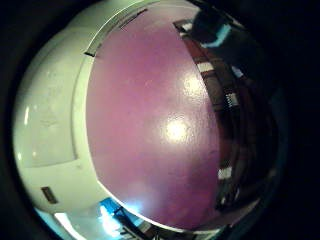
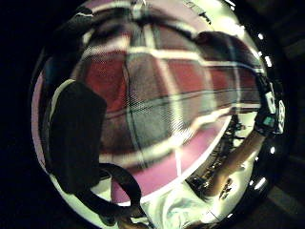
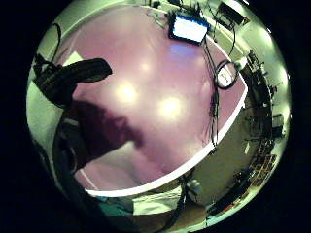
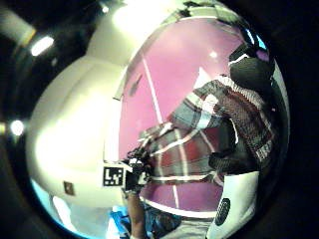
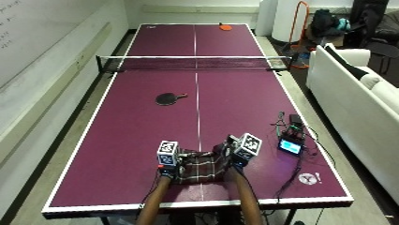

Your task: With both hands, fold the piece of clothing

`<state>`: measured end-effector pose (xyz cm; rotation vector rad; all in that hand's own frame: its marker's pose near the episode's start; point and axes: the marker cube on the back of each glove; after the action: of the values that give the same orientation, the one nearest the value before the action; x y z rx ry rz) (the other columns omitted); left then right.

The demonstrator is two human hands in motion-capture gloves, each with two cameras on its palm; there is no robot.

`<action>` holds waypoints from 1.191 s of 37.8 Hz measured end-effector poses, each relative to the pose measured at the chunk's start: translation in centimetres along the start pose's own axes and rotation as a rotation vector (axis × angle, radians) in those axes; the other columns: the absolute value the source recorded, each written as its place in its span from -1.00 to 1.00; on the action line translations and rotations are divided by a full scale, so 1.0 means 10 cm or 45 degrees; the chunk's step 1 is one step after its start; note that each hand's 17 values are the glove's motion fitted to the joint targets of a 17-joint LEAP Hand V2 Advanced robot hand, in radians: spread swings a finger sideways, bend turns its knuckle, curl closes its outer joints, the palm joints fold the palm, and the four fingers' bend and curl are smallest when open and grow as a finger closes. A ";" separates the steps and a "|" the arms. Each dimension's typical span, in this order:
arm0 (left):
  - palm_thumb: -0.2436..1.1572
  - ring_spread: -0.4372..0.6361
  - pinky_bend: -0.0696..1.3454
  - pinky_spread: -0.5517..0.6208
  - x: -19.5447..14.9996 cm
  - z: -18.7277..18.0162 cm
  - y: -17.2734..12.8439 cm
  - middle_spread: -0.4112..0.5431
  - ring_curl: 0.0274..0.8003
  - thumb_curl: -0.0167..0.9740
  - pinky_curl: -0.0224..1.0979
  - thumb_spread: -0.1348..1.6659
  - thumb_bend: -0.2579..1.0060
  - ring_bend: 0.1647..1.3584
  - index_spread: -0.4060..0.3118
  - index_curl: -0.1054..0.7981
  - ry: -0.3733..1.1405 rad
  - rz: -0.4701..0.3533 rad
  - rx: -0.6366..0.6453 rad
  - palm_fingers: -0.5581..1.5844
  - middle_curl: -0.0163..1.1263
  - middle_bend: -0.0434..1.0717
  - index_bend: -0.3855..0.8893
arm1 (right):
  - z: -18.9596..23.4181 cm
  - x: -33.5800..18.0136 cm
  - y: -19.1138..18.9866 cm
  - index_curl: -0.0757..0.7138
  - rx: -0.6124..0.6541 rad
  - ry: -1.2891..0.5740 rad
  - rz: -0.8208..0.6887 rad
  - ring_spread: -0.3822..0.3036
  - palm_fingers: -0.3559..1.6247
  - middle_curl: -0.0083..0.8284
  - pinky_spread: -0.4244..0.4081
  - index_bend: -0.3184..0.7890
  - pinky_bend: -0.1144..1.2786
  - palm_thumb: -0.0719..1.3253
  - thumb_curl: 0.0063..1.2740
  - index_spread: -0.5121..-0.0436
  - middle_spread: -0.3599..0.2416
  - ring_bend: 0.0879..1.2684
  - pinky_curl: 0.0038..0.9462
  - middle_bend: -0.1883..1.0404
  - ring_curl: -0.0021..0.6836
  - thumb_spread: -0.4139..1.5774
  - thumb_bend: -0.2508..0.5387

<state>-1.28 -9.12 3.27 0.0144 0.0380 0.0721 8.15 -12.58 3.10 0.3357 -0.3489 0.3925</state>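
- Spanning most of the outside view: purple table tennis table, net stretching across upper frame.
- Lying bunched near the table's lower edge, centre frame: red plaid shirt.
- Gripping the shirt's left edge: left hand; pinching its right edge: right hand, hands apart.
- Resting left of centre: black paddle.
- Sitting at lower right: small lit screen.

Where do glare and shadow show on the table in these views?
Right little finger palm view: two bright ceiling-light reflections on the purple table beside a dark hand-shaped shadow. Left little finger palm view: two glare spots too. Outside view: even light; plaid garment evenly lit.
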 end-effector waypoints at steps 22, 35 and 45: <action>-0.25 0.04 -0.35 0.43 -1.48 0.03 0.17 -0.24 -0.25 -0.61 -0.31 0.88 -0.41 -0.30 -0.25 0.18 0.177 -0.338 0.286 -0.04 -0.49 -0.67 -0.12 | 0.23 -2.36 1.37 -0.38 -0.003 0.260 -0.626 -0.63 0.53 0.12 -0.72 -0.29 0.00 0.53 -0.28 -0.20 -0.68 0.31 -0.10 -0.03 0.37 0.21 -0.43; -0.17 0.02 -0.36 0.42 -1.15 -0.04 0.11 -0.25 -0.25 -0.58 -0.30 0.90 -0.36 -0.31 -0.24 0.16 0.158 -0.245 0.286 -0.03 -0.51 -0.67 -0.12 | -0.10 -1.87 1.56 -0.43 -0.500 -0.058 -0.896 -0.65 0.40 0.09 -0.73 -0.39 0.01 0.47 -0.23 -0.22 -0.68 0.28 -0.10 -0.14 0.37 0.22 -0.48; -0.16 0.04 -0.38 0.43 -0.69 -0.23 0.01 -0.25 -0.25 -0.57 -0.31 0.90 -0.34 -0.33 -0.24 0.16 0.074 -0.156 0.398 -0.04 -0.51 -0.67 -0.12 | -0.07 -0.80 0.63 -0.33 -0.316 0.426 -0.772 -0.36 -0.09 -0.04 -0.10 -0.17 0.07 0.18 -0.35 -0.24 -0.45 -0.20 -0.10 -0.40 0.15 0.48 -0.48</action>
<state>-8.27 -9.50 1.23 0.3225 0.1079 -0.0564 -1.27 -9.34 0.89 0.1159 0.0423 -0.1917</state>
